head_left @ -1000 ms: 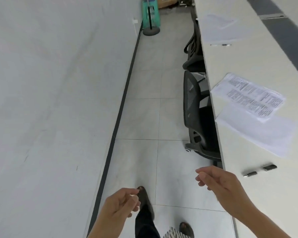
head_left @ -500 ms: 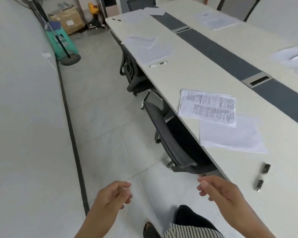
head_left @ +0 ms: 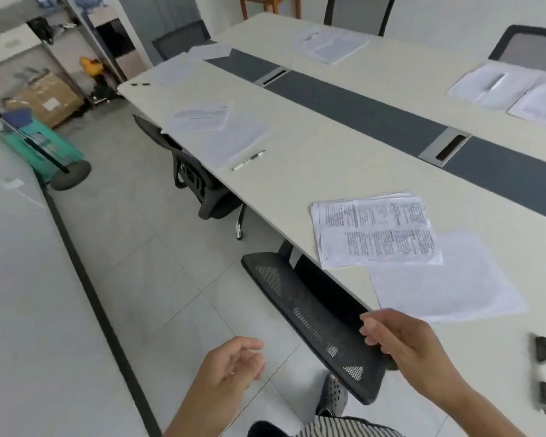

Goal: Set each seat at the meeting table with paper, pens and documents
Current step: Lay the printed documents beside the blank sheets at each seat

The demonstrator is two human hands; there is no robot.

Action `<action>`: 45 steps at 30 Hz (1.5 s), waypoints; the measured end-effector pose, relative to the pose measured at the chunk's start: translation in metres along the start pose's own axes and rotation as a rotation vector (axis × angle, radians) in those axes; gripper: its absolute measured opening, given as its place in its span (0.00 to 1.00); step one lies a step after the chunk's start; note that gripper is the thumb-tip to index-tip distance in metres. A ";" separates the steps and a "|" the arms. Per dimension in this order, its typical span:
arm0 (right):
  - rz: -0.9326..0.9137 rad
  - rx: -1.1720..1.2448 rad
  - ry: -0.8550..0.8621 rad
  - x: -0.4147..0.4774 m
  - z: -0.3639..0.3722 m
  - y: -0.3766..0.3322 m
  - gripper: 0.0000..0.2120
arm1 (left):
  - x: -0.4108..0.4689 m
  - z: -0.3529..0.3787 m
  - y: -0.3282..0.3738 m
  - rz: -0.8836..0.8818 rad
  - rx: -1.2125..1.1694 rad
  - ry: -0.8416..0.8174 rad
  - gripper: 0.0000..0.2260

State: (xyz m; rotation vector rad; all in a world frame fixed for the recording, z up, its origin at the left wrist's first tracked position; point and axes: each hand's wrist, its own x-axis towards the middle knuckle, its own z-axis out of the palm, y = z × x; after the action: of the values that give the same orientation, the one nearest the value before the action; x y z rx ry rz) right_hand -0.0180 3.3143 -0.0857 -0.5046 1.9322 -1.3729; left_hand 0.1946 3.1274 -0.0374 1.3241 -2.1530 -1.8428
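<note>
While I look down along the near edge of the meeting table (head_left: 297, 171), both hands hang in front of me with nothing in them. My left hand (head_left: 230, 367) floats over the floor tiles, fingers loosely curled and apart. My right hand (head_left: 401, 339) is raised above the back of the nearest black mesh chair (head_left: 309, 313), fingers slightly bent and relaxed, just short of the table's edge.

At the nearest seat a printed document (head_left: 375, 231) lies on the table, its lower right corner overlapping a blank sheet of paper (head_left: 445, 285) that sits closer to me. A pen (head_left: 542, 370) lies to the right of that sheet, well apart from it, pointing roughly toward me; only its dark ends stand out clearly against the tabletop.

At the next seat along, another printed sheet (head_left: 202, 116) rests on a blank page (head_left: 234, 137), with a second pen (head_left: 249, 160) just beside them and a second chair (head_left: 199, 181) tucked under the edge. Farther off, more papers (head_left: 330, 45) lie across the dark centre strip (head_left: 360, 111), on the opposite side.
</note>
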 end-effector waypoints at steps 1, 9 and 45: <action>0.009 0.015 -0.002 0.010 0.001 -0.007 0.05 | 0.011 -0.006 0.004 -0.001 0.016 0.000 0.13; 0.073 -0.006 0.194 0.062 -0.001 -0.014 0.12 | 0.123 -0.024 0.052 -0.001 0.149 -0.228 0.12; 0.607 -0.061 0.643 0.142 0.032 0.019 0.06 | 0.465 0.124 0.119 0.281 0.672 -0.535 0.05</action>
State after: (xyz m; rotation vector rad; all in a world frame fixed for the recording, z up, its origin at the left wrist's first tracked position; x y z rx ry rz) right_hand -0.0891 3.2063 -0.1543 0.5426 2.3498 -1.1380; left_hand -0.2352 2.9461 -0.2061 0.5078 -3.2202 -1.5365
